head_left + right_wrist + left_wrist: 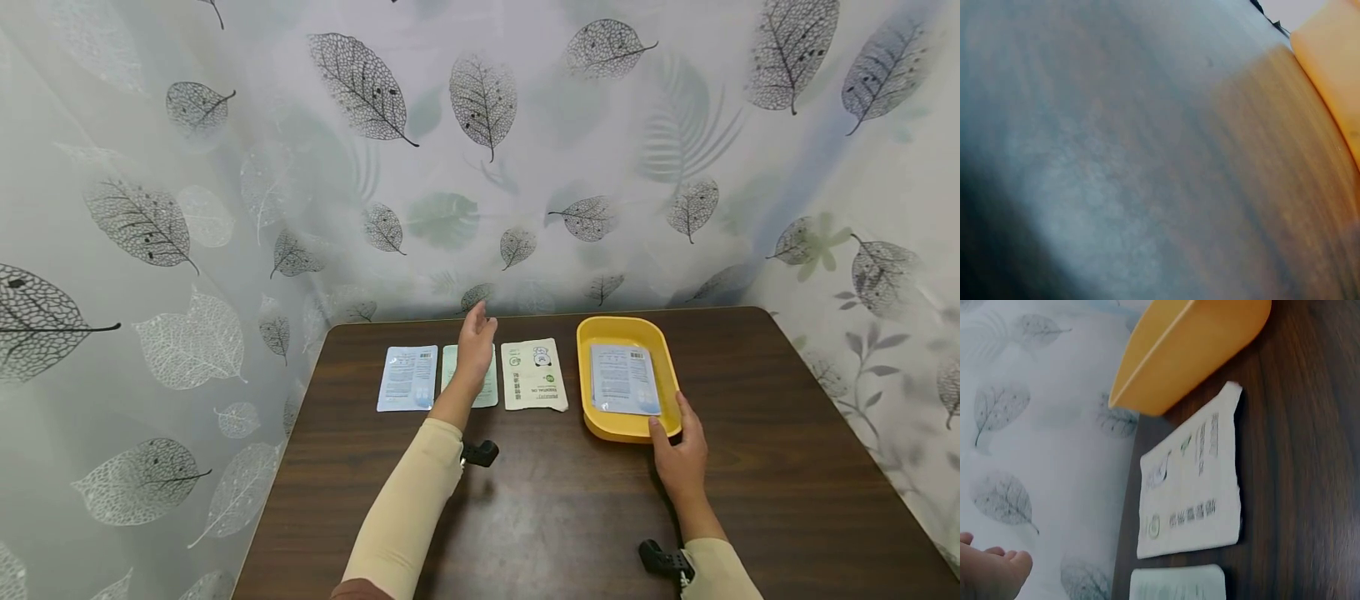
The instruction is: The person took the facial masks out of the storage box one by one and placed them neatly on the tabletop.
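My left hand (474, 346) is held over a pale green flat sachet (487, 385), hiding part of it. Its fingers are extended and nothing is in them; in the left wrist view only a few fingertips (1019, 565) show at the lower left. With my right hand (682, 450) I hold the front right corner of a yellow plastic tray (617, 427), thumb at the front rim and fingers along the right side. Inside the tray lies a light blue printed sachet (624, 379). A cream sachet with a panda print (534, 375) lies between the green sachet and the tray.
At the left end of the row lies another light blue sachet (407, 379). All rest near the back of a dark wooden table (540, 517). A leaf-patterned curtain (480, 192) hangs right behind the table's back edge. The right wrist view is mostly blurred tabletop.
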Demonstrator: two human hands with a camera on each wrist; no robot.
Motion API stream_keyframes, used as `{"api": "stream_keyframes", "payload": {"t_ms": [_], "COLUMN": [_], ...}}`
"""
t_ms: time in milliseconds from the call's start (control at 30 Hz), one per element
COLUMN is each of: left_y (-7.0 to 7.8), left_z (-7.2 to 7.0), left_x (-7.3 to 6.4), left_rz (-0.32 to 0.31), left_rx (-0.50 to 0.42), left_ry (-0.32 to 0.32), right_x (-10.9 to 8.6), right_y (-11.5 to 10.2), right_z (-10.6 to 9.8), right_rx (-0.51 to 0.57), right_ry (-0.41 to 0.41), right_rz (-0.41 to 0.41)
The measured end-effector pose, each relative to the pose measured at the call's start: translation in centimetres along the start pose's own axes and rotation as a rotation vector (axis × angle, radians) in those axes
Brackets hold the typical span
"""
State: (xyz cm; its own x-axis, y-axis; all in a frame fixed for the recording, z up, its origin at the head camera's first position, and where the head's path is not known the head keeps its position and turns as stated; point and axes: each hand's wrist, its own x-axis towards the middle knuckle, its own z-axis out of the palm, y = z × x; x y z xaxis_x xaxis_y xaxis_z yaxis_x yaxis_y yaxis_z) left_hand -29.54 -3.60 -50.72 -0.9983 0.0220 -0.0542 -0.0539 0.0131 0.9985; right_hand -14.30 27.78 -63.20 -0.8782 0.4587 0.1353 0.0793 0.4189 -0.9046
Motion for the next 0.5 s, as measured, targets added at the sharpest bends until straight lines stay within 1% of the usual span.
{"api": "stream_keyframes", "payload": {"t_ms": [267, 500], "left_y": [0.2, 0.7], "left_z": [1.9, 3.4], "left_x": [-0.3, -0.4], "left_rz": [0.01, -0.004], "left_rx": [-0.013, -0.07], "left_ry": [-0.044, -0.072], "right_x": [0.0, 0.0], "right_y": [0.1, 0.1], "right_z": [0.0, -0.1], "right_rx": [0.003, 0.006], "right_ry": [-0.003, 0.001], "right_rz": [-0.004, -0.008]}}
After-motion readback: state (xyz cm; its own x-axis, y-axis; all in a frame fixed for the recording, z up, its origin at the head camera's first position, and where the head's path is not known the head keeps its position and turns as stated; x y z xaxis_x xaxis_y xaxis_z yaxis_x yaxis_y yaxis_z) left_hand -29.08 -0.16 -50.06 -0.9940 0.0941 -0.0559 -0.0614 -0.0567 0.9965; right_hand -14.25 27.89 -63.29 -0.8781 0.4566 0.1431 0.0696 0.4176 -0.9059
